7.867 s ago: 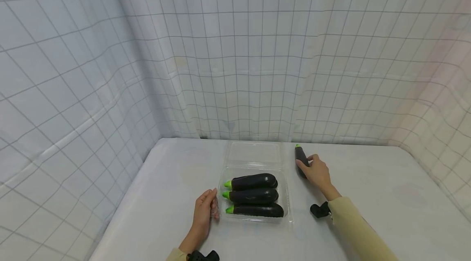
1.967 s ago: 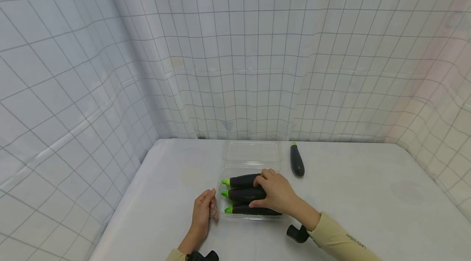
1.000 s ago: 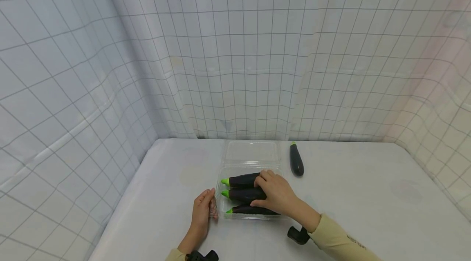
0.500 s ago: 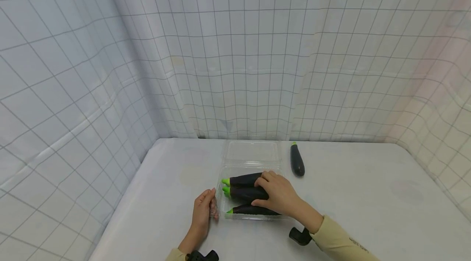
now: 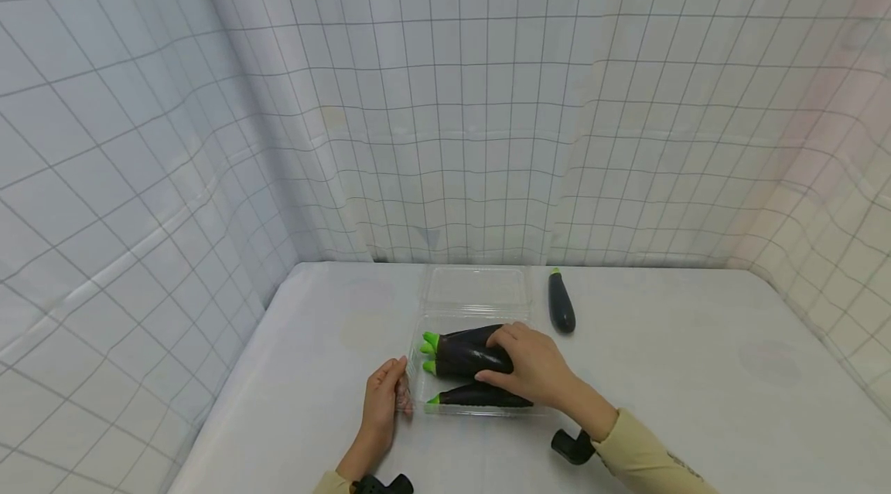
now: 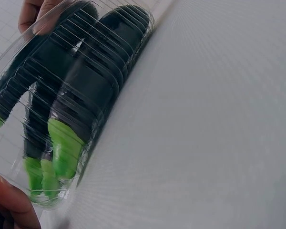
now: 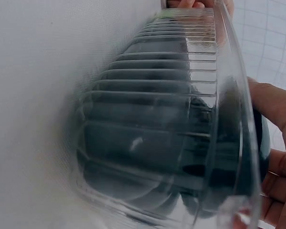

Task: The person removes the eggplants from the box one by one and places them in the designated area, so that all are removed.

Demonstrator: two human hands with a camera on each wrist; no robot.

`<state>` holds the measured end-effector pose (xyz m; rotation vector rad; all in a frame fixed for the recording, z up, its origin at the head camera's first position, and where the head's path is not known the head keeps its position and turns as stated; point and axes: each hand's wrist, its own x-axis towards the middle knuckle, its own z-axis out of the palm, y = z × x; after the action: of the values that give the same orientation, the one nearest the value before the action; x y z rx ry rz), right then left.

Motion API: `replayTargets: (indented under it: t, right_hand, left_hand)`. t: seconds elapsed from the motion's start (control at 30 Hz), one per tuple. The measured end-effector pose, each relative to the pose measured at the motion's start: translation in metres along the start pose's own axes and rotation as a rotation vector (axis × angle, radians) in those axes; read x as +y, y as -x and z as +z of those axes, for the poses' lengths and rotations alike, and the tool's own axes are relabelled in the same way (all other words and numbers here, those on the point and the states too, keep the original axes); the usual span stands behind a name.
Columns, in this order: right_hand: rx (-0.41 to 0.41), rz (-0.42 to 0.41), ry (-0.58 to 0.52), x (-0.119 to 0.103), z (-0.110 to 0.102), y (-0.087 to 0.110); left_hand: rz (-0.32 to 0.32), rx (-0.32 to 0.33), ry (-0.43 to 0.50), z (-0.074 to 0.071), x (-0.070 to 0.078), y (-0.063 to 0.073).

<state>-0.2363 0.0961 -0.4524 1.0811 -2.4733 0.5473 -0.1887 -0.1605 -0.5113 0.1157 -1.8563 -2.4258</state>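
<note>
A clear plastic clamshell box lies open on the table with several dark eggplants in its base. My left hand holds the box's left edge, its thumb at the rim in the left wrist view. Inside the box, my right hand grips the blunt end of an eggplant from above, thumb on the near side and fingers on the far side. Bright green stems bunch together at the back left. One eggplant lies apart along the front wall. The right hand hides the right ends of the back eggplants.
The box's lid is folded back flat behind the base. Another eggplant lies loose on the white table, right of the lid. A white gridded curtain surrounds the table's back and sides.
My right hand let go of the loose eggplant on the right and went into the box. The gripped eggplant has shifted back, widening the gap to the front one. The left hand stays put.
</note>
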Motion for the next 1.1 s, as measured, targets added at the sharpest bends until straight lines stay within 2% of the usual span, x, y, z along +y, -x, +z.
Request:
replayTargets:
  t: [0.43,0.8,1.1]
  right_hand:
    - [0.083,-0.031,-0.008,-0.001,0.000,0.000]
    - [0.120,-0.040,-0.032,0.000,0.003,0.001]
    - [0.146,-0.017,-0.044,0.000,0.000,0.000]
  left_hand:
    - [-0.020,0.007,0.000,-0.002,-0.001,-0.001]
    - [-0.027,0.009,-0.008,-0.002,-0.001,-0.001]
    - [-0.023,-0.017,-0.013,0.003,0.013,0.004]
